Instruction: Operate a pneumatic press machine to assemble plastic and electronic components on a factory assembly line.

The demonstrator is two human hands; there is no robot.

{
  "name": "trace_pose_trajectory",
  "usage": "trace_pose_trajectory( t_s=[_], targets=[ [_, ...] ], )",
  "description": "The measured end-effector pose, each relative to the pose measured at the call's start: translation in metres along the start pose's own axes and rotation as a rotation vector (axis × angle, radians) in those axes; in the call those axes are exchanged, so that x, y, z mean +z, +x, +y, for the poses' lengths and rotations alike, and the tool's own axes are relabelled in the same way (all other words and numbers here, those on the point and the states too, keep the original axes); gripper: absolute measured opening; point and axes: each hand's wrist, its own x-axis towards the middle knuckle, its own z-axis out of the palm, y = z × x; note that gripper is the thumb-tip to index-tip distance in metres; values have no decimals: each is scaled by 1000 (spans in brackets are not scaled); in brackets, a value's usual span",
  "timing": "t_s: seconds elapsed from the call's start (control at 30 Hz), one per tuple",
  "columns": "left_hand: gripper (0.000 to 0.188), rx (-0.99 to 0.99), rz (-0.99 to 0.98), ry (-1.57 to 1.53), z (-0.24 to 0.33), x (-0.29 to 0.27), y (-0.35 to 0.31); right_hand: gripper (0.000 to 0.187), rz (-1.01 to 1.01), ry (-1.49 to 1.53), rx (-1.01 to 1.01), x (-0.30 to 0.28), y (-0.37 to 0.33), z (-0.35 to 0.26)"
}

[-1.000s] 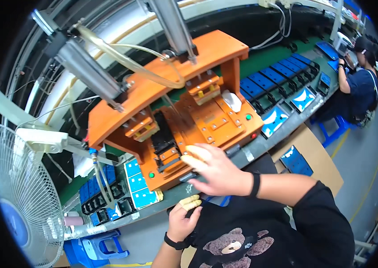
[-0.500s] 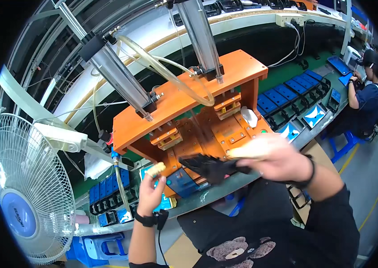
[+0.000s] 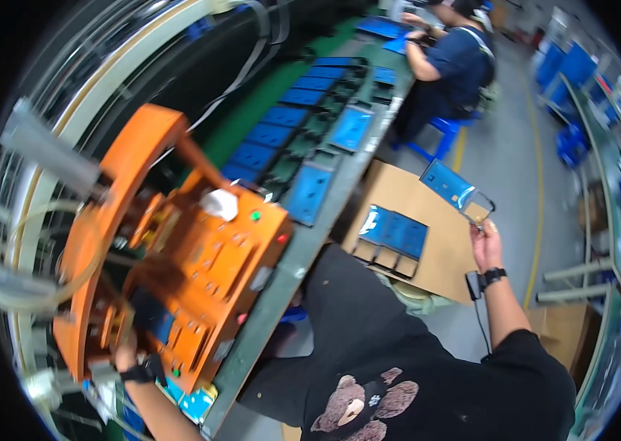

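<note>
My right hand (image 3: 485, 246) is closed on the black looped end of a blue panel (image 3: 448, 184), holding it out to the right beside a cardboard sheet (image 3: 435, 242). Several similar blue panels with black looped frames (image 3: 395, 234) lie on that cardboard. At the left, my left hand (image 3: 127, 353) reaches into the near end of an orange press (image 3: 207, 272), next to a dark blue panel (image 3: 152, 314) in its fixture. Blur and the press hide the left fingers, so their grip is unclear. A white crumpled piece (image 3: 220, 205) sits on the press bed.
Rows of blue panels (image 3: 266, 134) with black frames lie along the green bench (image 3: 281, 283) beyond the press. A co-worker (image 3: 457, 66) sits at its far end on a blue stool (image 3: 442, 136). Shelving (image 3: 604, 184) stands along the right.
The view has swung right. My right hand has moved from before the press to beside the cardboard, holding a blue panel. My left hand has gone into the press.
</note>
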Motion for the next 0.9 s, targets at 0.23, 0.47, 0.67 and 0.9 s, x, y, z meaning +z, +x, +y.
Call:
trace_pose_trajectory(
  t_s=[0.23,0.47,0.67,0.9],
  targets=[
    [35,-47,156,-262,-24,6,4,27,597,50,19,-168,-14,80],
    [36,-130,163,-406,-17,7,-4,37,506,-895,692,-184,-50,142],
    [37,-138,168,-399,-12,13,-8,50,534,-1623,24,-134,-37,107],
    [39,-150,173,-391,-3,12,-10,45,270,-1575,226,-127,-11,113]
  ],
)
